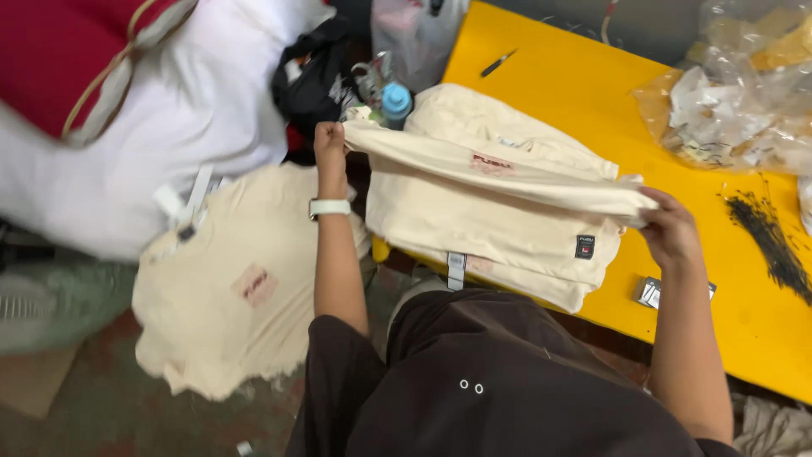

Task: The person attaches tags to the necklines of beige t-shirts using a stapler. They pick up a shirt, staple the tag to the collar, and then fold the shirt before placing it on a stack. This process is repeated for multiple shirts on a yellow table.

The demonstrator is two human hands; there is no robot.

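A cream garment point(499, 176) is stretched between both my hands above a stack of folded cream garments point(507, 228) on the yellow table point(592, 93). My left hand point(328, 140), with a white watch band on the wrist, grips the garment's left end. My right hand point(668, 227) grips its right end near the table's middle. The folded stack carries a small black label and a pink printed patch.
A pile of cream garments point(228, 279) lies to the left on the floor side. White and red fabric point(152, 101) lies behind it. Clear plastic bags point(744, 93), a black pen-like tool point(497, 63), dark threads point(770, 241), a small tag bundle point(651, 292) and a blue-capped bottle point(395, 101) are about.
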